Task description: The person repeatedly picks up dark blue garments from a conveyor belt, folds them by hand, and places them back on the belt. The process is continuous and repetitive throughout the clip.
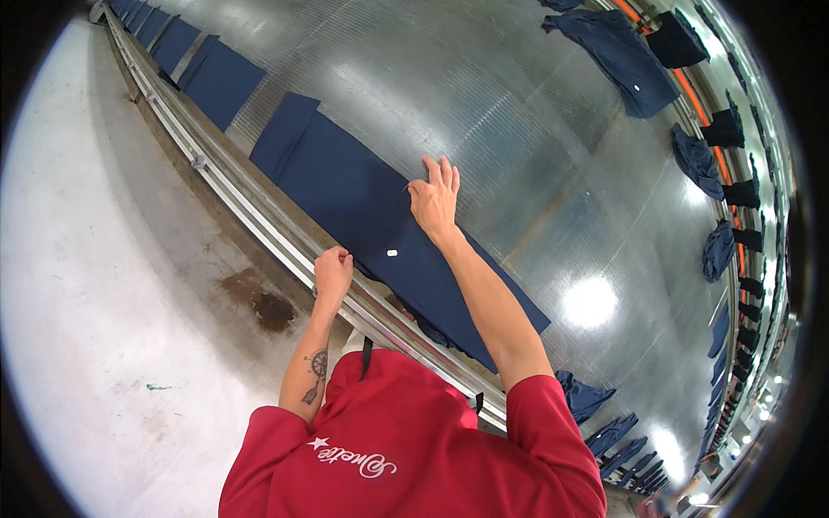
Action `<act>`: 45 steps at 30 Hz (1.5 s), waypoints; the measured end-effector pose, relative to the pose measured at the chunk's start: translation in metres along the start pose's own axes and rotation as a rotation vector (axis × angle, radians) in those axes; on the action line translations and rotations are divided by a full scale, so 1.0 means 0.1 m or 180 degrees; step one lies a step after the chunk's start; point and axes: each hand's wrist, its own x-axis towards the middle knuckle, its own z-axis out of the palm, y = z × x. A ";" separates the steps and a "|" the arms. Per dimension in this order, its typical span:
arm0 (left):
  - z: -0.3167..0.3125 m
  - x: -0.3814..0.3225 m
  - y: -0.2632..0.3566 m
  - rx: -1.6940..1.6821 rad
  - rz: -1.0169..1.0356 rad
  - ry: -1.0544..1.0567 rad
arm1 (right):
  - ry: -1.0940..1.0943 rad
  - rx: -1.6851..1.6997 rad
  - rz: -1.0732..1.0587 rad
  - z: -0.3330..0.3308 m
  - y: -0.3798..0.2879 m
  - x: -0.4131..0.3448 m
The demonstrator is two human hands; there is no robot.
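Observation:
A dark navy fabric piece (363,188), apparently a trouser leg or similar garment part, lies flat along the near edge of a long metal-topped table (492,149). Its far-left end is folded over, and a small white tag (392,253) rests on it. Above its far edge is my right hand (435,202), thumb and forefinger pinched together, the other fingers spread. A fine dark line shows at the thumb tip; what it is stays unclear. My left hand (333,275) is curled over the table's near rail, fingertips close to the fabric's near edge. Whether it grips anything is hidden.
Metal rails (239,207) run along the table's near side. More navy pieces (223,81) lie in a row at upper left, others (583,395) at lower right. Across the table are a spread navy garment (622,61) and an orange strip (696,103). Pale floor (97,291) lies left.

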 end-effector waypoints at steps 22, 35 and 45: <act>0.17 -0.83 0.50 -0.0759 0.1121 -0.1012 | -0.1012 0.2847 0.1965 -0.45 0.35 -0.30; 0.38 -0.99 0.60 -0.0730 0.1498 -0.1257 | -0.0086 0.1098 0.1723 -0.53 0.42 -0.60; 0.74 -1.01 0.57 -0.0188 0.1744 -0.1179 | 0.0443 0.0468 0.1819 -0.58 0.35 -0.83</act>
